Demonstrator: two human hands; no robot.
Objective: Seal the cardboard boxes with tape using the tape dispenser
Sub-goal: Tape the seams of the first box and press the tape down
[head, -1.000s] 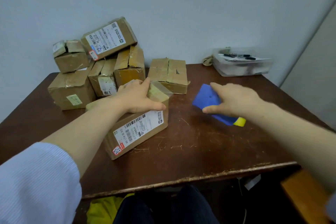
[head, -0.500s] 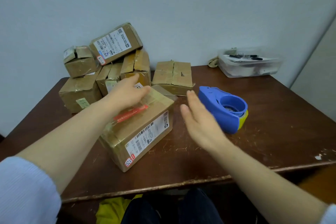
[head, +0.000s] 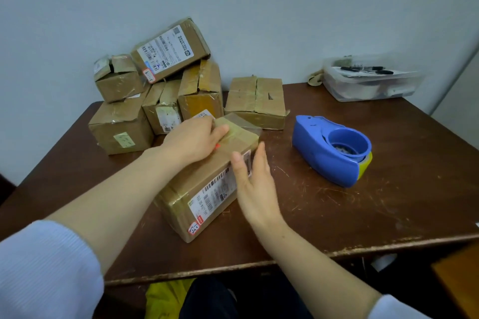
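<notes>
Currently pressing a clear tape strip [head: 239,128] onto the front box [head: 207,189], mid-table, long axis angled away, labelled side facing right. Left hand [head: 193,137] on the box top at the far end, fingers extended and flat on the tape, not curled round anything. Right hand [head: 252,184] alongside the labelled side near the far corner, fingers straight and released, holding nothing. Cannot tell if touching the cardboard or just beside it. Tape dispenser [head: 329,150] set down on the table [head: 388,228], right of the box, apart from both hands. Pile of 6 other boxes [head: 121,127] behind, against the wall. Clear plastic tub [head: 368,85] at the far right corner.

Handling, as a guess: probably light for 1 hand, a small carton. Stiff at edges and corners, softer across the flap seam, so likely to dent under hard pressing. Glossy old tape all over, probably slick. Best gripped across the 2 long sides, palms on bare cardboard, off the fresh strip. Dispenser hard plastic, easiest taken over the blue hump.
</notes>
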